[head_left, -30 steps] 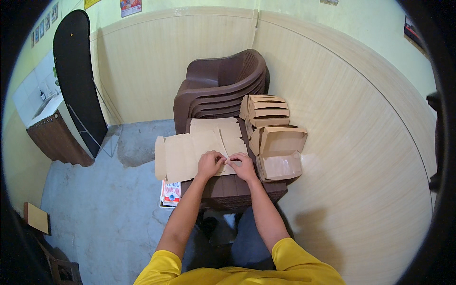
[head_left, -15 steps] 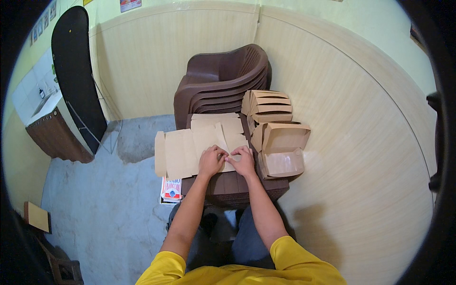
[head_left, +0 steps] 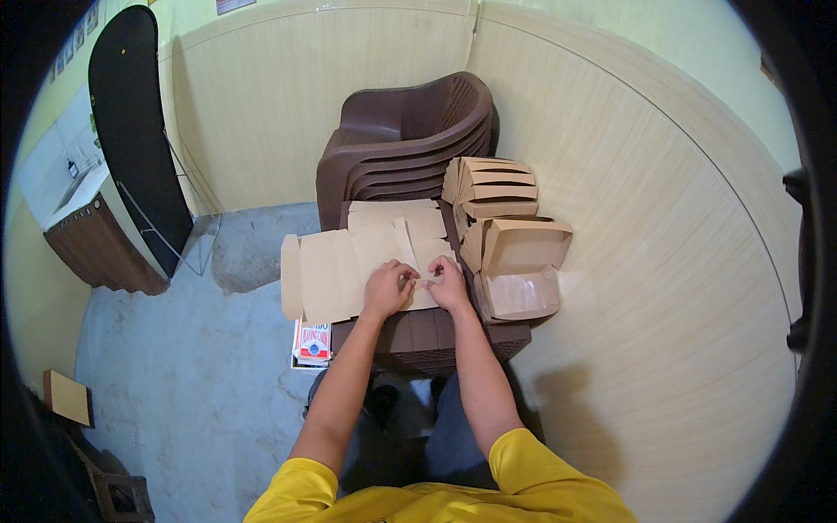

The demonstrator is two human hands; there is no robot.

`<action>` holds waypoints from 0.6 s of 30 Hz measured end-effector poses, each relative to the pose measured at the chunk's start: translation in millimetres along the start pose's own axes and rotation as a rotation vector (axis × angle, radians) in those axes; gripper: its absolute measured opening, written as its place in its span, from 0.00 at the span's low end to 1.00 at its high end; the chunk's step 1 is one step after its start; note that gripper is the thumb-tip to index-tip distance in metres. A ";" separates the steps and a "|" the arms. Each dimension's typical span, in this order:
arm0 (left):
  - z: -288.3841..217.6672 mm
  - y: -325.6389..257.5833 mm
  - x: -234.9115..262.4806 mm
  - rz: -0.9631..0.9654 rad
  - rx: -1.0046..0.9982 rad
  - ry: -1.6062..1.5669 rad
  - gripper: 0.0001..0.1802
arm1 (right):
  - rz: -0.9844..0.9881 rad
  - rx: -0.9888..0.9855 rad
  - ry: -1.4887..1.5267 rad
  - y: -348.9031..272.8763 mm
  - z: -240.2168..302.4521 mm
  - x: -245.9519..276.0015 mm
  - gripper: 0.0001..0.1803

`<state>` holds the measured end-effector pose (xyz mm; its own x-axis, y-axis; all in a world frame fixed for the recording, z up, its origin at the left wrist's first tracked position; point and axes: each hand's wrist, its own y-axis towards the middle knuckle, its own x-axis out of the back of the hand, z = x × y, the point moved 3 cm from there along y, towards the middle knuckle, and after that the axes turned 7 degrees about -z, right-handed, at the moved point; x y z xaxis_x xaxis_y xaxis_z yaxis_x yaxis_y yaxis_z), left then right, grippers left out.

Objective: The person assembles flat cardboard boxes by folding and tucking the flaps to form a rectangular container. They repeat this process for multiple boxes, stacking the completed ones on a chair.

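Note:
A flat brown cardboard box blank lies across the seat of a stack of brown plastic chairs, its left flap hanging past the seat's edge. A narrow pale strip rests on it, just beyond my fingers. My left hand is over the blank's middle, fingers curled toward the thumb. Close by on the right, my right hand has its fingertips bent down toward its thumb. The fingertips of both hands almost meet low over the cardboard; whatever they pinch is too small to make out.
Folded open-lidded cardboard boxes stand right of the blank, with more nested boxes behind them against the panelled wall. A red, white and blue printed carton sits low at the seat's left. A tall black board leans near a sink counter.
My hands have drawn slightly apart; before, their fingertips touched. The right hand has lifted its fingers a little. The whole view has shifted slightly, and the blank stays where it was.

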<state>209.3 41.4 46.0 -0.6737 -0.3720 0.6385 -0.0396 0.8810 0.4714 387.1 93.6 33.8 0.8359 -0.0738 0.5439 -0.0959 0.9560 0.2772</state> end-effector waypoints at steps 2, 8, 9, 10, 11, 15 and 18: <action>-0.1 -0.9 0.0 0.008 -0.004 0.028 0.09 | -0.029 0.027 -0.019 -0.6 -2.7 -1.0 0.20; -6.9 -4.7 -6.8 -0.163 0.001 0.146 0.17 | -0.083 0.026 0.099 3.1 -15.5 -5.8 0.14; -7.3 -3.5 -6.8 -0.158 -0.030 0.156 0.19 | -0.080 -0.042 0.080 4.0 -18.5 -5.8 0.13; -7.3 -1.4 -7.3 -0.120 -0.028 0.181 0.20 | -0.077 -0.028 0.128 6.6 -17.4 -5.4 0.13; -6.4 -2.4 -4.9 -0.084 -0.036 0.168 0.20 | -0.059 -0.083 0.146 8.0 -17.7 -6.3 0.13; -8.6 -2.7 4.8 0.107 -0.008 0.272 0.21 | -0.036 -0.159 0.087 16.0 -9.9 -7.8 0.16; -18.2 2.3 10.5 0.061 -0.041 0.267 0.21 | -0.102 0.107 -0.204 19.4 3.9 -11.5 0.20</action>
<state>215.6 34.2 64.8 -0.4556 -0.3875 0.8014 0.0286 0.8935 0.4482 373.5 111.9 36.0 0.7189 -0.2350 0.6542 -0.0823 0.9058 0.4157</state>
